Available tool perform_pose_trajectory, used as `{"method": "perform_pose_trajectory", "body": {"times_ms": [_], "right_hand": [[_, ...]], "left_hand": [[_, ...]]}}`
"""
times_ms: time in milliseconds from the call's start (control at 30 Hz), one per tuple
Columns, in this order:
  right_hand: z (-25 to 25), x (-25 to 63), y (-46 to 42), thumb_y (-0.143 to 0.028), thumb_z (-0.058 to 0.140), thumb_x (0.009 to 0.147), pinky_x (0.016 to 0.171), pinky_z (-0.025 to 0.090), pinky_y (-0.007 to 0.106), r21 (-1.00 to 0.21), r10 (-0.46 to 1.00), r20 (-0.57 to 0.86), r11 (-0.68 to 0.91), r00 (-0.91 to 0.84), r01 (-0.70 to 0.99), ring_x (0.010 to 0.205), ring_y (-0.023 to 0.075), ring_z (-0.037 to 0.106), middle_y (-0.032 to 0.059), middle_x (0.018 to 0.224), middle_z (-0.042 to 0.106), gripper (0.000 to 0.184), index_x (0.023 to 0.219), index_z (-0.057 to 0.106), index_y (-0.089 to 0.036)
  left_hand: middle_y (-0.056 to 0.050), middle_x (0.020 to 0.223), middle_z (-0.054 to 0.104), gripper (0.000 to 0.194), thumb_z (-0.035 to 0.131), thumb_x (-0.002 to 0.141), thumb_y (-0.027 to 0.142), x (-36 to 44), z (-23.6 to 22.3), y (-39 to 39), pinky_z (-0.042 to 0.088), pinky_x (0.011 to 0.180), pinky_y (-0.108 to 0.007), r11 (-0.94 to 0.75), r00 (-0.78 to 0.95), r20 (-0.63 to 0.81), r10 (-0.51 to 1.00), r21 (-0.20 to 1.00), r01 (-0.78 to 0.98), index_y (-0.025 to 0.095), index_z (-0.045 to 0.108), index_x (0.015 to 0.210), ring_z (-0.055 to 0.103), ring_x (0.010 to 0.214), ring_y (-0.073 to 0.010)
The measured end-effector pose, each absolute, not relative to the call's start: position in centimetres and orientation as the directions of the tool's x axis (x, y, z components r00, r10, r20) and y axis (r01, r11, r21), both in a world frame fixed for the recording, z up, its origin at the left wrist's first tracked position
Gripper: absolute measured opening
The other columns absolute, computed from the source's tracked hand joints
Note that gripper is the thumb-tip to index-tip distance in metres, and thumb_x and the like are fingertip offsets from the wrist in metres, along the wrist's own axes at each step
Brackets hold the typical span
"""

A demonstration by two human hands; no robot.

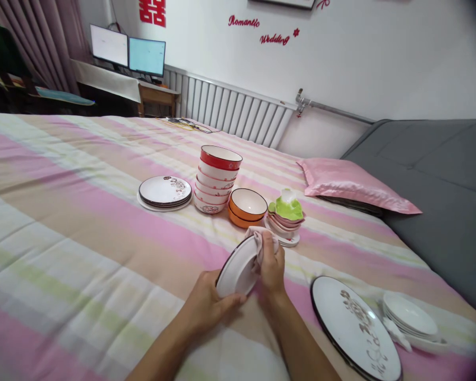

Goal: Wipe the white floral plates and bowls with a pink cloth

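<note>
A white plate with a dark rim (238, 270) is tilted up above the bed, its underside or face partly hidden by my fingers. My left hand (210, 302) grips its lower left edge, thumb across the near side. At its upper right edge my right hand (272, 264) is closed on a pale pink cloth (257, 235), pressed over the rim. Just beyond the plate are two stacked orange bowls (248, 206) and a stack of small dishes topped by a green leaf-shaped one (289, 208).
Behind stand a tall stack of white and red bowls (218, 180) and a pile of flowered plates (165, 191). At right lie a large flowered plate (357, 328) and small white dishes (410, 315). A pink pillow (353, 182) rests by the grey headboard (432, 164).
</note>
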State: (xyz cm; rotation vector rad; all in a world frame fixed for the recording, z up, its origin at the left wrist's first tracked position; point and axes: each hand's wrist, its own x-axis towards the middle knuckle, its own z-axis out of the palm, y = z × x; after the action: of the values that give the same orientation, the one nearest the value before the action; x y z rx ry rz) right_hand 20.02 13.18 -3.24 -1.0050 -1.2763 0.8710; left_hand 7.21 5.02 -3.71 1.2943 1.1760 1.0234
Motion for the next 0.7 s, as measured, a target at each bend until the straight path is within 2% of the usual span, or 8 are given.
{"method": "perform_pose_trajectory", "body": {"times_ms": [67, 167, 233, 333, 467, 567, 633, 700], "right_hand": [[-4.0, 19.9, 13.9, -0.049, 0.045, 0.084, 0.067, 0.05, 0.028, -0.981, 0.974, 0.132, 0.155, 0.186, -0.117, 0.077, 0.0185, 0.065, 0.0045, 0.081, 0.07, 0.041, 0.09, 0.068, -0.015], [-4.8, 19.5, 14.5, -0.05, 0.053, 0.077, 0.065, 0.051, 0.028, -0.932, 0.968, -0.159, -0.082, 0.194, -0.354, 0.076, 0.0191, 0.067, 0.0033, 0.08, 0.072, 0.04, 0.089, 0.067, -0.015], [-5.2, 19.3, 14.8, -0.049, 0.058, 0.073, 0.067, 0.052, 0.027, -0.883, 0.954, -0.251, -0.157, 0.162, -0.442, 0.078, 0.0186, 0.067, 0.0014, 0.081, 0.072, 0.038, 0.089, 0.066, -0.016], [-5.3, 19.3, 14.8, -0.047, 0.059, 0.073, 0.067, 0.051, 0.026, -0.869, 0.952, -0.246, -0.133, 0.184, -0.477, 0.076, 0.0166, 0.066, -0.0019, 0.078, 0.071, 0.033, 0.086, 0.065, -0.018], [-3.8, 20.2, 14.3, -0.044, 0.057, 0.076, 0.062, 0.047, 0.024, -0.924, 0.935, -0.077, 0.065, 0.347, -0.378, 0.065, 0.0139, 0.06, -0.0032, 0.067, 0.066, 0.028, 0.078, 0.064, -0.018], [-1.5, 21.6, 13.2, -0.046, 0.051, 0.081, 0.057, 0.041, 0.025, -0.954, 0.878, 0.238, 0.292, 0.415, -0.073, 0.058, 0.0141, 0.054, -0.0017, 0.061, 0.06, 0.033, 0.076, 0.064, -0.016], [0.1, 22.4, 12.0, -0.043, 0.047, 0.085, 0.056, 0.039, 0.026, -0.863, 0.789, 0.504, 0.473, 0.35, 0.177, 0.058, 0.0146, 0.052, -0.0005, 0.061, 0.057, 0.033, 0.076, 0.064, -0.016], [1.2, 22.8, 10.7, -0.035, 0.047, 0.085, 0.058, 0.038, 0.028, -0.688, 0.681, 0.708, 0.605, 0.188, 0.401, 0.061, 0.0157, 0.052, 0.0015, 0.066, 0.058, 0.024, 0.078, 0.062, -0.017]], "left_hand": [[-0.007, 0.069, 0.065, 0.037, 0.068, 0.069, 0.04, 7.2, -3.5, 5.0, 0.049, 0.055, -0.027, 0.063, 0.117, -0.071, 0.991, 0.996, 0.07, 0.007, 0.066, 0.085, 0.06, 0.061, -0.0186], [-0.007, 0.069, 0.067, 0.034, 0.068, 0.068, 0.037, 7.3, -3.2, 4.9, 0.051, 0.056, -0.027, 0.068, 0.063, -0.073, 0.995, 0.994, 0.088, 0.007, 0.068, 0.083, 0.062, 0.064, -0.0207], [-0.007, 0.07, 0.068, 0.032, 0.068, 0.068, 0.035, 7.2, -3.0, 5.0, 0.051, 0.059, -0.028, 0.062, 0.038, -0.067, 0.997, 0.99, 0.124, 0.008, 0.069, 0.083, 0.063, 0.066, -0.0219], [-0.007, 0.071, 0.067, 0.03, 0.067, 0.068, 0.033, 7.1, -3.0, 5.0, 0.051, 0.059, -0.029, 0.048, 0.042, -0.057, 0.997, 0.982, 0.183, 0.007, 0.068, 0.083, 0.062, 0.068, -0.0221], [-0.007, 0.076, 0.067, 0.031, 0.069, 0.067, 0.032, 7.4, -3.2, 4.9, 0.051, 0.061, -0.028, -0.007, 0.132, -0.012, 0.991, 0.989, 0.147, 0.007, 0.067, 0.085, 0.061, 0.07, -0.021], [-0.009, 0.086, 0.069, 0.036, 0.072, 0.065, 0.032, 7.6, -3.2, 4.7, 0.052, 0.07, -0.03, -0.066, 0.228, 0.053, 0.972, 0.997, 0.049, 0.008, 0.067, 0.092, 0.063, 0.08, -0.0237], [-0.009, 0.092, 0.069, 0.038, 0.072, 0.066, 0.029, 7.6, -3.1, 4.7, 0.052, 0.077, -0.032, -0.099, 0.244, 0.091, 0.966, 0.995, 0.022, 0.009, 0.067, 0.097, 0.063, 0.088, -0.0259], [-0.01, 0.097, 0.07, 0.041, 0.072, 0.066, 0.026, 7.6, -2.9, 4.8, 0.05, 0.082, -0.034, -0.123, 0.23, 0.117, 0.966, 0.992, 0.01, 0.01, 0.066, 0.104, 0.063, 0.093, -0.0266]]}}
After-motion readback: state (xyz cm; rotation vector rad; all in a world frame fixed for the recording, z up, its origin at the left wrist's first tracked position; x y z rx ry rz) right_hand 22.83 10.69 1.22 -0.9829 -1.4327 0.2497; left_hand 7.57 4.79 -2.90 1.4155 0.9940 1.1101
